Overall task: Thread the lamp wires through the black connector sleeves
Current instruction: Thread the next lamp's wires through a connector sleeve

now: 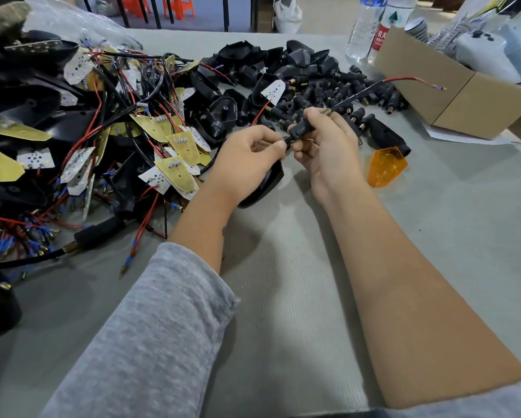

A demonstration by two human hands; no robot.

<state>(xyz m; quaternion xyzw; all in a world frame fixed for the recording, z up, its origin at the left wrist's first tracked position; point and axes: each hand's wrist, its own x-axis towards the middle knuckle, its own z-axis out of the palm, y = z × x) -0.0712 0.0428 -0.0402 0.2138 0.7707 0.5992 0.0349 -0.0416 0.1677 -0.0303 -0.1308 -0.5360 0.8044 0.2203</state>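
Head view. The right hand (322,143) grips a black connector sleeve (303,128), fingers curled round it, held above the grey table (283,297) in front of the parts heaps. The left hand (247,155) pinches at the sleeve's near end with thumb and forefinger; what lies between those fingertips is too small to make out. From the sleeve's far end a black-sheathed lead emerges past a brass collar and continues as a red wire (410,78), ending in a small terminal that hangs in the air over the cardboard box (452,95).

Risks, as judged:
- The free wire end could snag on the box edge or on the loose sleeves (343,92) beneath it, dragging the lead back out.
- A weak pinch at the near end may let the lead slip.
- The black lamp housing (265,188) under the left wrist could be knocked aside.
- The tangled pile of LED boards and wires (150,131) sits just beside the left forearm and may catch.

Condition of the sleeve: matt black, short, ribbed near one end, apparently undamaged. An orange lens (386,167) lies nearby.
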